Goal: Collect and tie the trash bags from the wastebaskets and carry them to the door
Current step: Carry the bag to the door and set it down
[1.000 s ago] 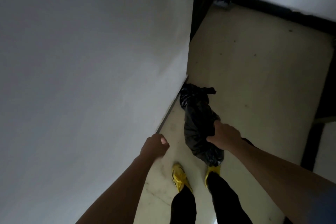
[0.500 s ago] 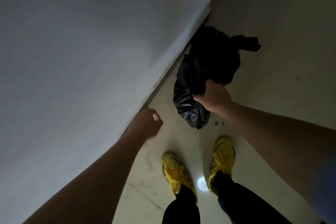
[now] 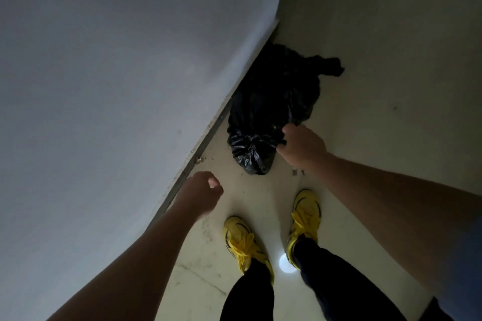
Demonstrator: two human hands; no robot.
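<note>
A black trash bag (image 3: 271,101) lies on the pale floor against the foot of the wall, its knotted top (image 3: 326,65) pointing away to the right. A second bunch of black plastic (image 3: 250,151), nearer me, may be another bag; I cannot tell. My right hand (image 3: 302,147) is closed on the plastic at the near right side of the bag. My left hand (image 3: 200,194) hangs in a loose fist near the wall's base, holding nothing, apart from the bag.
A white wall (image 3: 117,86) fills the left side, meeting the floor (image 3: 391,60) along a dark skirting strip (image 3: 206,143). My feet in yellow shoes (image 3: 245,242) stand just short of the bag. Small crumbs (image 3: 298,171) lie by the bag.
The view has tilted down and closer to the floor. The bag in my right hand went from hanging above my feet to lying on the floor by the wall. My left hand stayed closed.
</note>
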